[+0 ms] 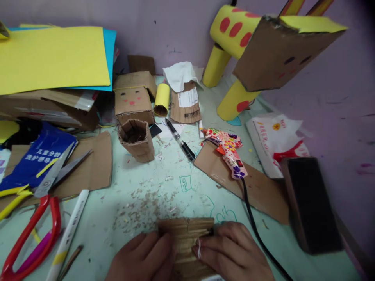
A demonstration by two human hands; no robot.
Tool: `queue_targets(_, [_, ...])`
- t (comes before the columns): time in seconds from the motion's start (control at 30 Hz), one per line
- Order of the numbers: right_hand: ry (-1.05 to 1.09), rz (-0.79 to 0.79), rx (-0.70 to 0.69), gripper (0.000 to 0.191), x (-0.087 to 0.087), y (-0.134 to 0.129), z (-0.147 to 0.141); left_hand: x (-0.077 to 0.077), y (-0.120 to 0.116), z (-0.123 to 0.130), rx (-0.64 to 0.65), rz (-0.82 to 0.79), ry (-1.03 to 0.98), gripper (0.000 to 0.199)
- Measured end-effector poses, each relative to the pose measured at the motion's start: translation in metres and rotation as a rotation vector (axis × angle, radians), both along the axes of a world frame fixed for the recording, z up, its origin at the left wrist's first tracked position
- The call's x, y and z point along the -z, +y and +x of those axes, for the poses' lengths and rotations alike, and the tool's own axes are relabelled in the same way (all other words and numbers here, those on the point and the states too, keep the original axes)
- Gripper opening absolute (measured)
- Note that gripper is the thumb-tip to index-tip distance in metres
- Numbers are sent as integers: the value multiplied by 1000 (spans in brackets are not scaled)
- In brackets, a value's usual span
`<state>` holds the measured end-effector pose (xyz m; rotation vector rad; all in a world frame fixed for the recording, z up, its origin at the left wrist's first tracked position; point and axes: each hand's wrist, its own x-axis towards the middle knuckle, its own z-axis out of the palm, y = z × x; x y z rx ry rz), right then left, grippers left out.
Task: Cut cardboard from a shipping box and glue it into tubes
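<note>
At the near edge of the table lies a piece of brown cardboard (187, 226) with creases across it. My left hand (143, 255) grips its left side, fingers curled over the edge. On the opposite side my right hand (234, 249) pinches the cardboard, its fingertips pressed on the surface. A thin white strip shows by the right fingertips; I cannot tell whether it is glue or paper. A small dark bit sits by the cardboard's top right corner. The lower part of the cardboard runs out of view, with a white label just showing.
Flower-patterned glue gun (228, 148) rests on a cardboard strip (263, 191), its cord running near my right hand. Phone (312, 203) lies right; red-handled scissors (49, 218) and a white marker (68, 234) left. Behind stand a cardboard tube (136, 140), cardboard box (133, 99) and yellow spotted giraffe (237, 29).
</note>
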<state>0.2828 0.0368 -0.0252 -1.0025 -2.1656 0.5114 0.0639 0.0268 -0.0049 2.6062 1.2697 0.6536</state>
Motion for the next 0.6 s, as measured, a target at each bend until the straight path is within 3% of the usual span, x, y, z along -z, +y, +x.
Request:
queue_targets(0.13, [-68, -173, -73, 27, -7, 3, 5, -1, 1, 5, -90, 79, -59, 43])
queue_targets(0.2, [-72, -195, -48, 25, -3, 4, 4, -3, 1, 6, -100, -38, -124, 40])
queue_targets(0.3, [-3, -122, 30, 27, 10, 5, 0, -12, 4, 6, -81, -329, -184, 15])
queue_targets(0.4, [110, -88, -26, 33, 15, 8, 2, -16, 5, 4, -72, -337, -263, 8])
queue_targets(0.47, [124, -120, -83, 38, 7, 8, 8, -15, 3, 1, -60, -235, -258, 8])
queue_targets(0.53, [169, -136, -51, 45, -8, 3, 14, -15, -2, -2, -63, -192, -199, 20])
queue_targets(0.6, [252, -141, -5, 36, -25, -5, 18, -17, -7, -5, -63, -202, -130, 32])
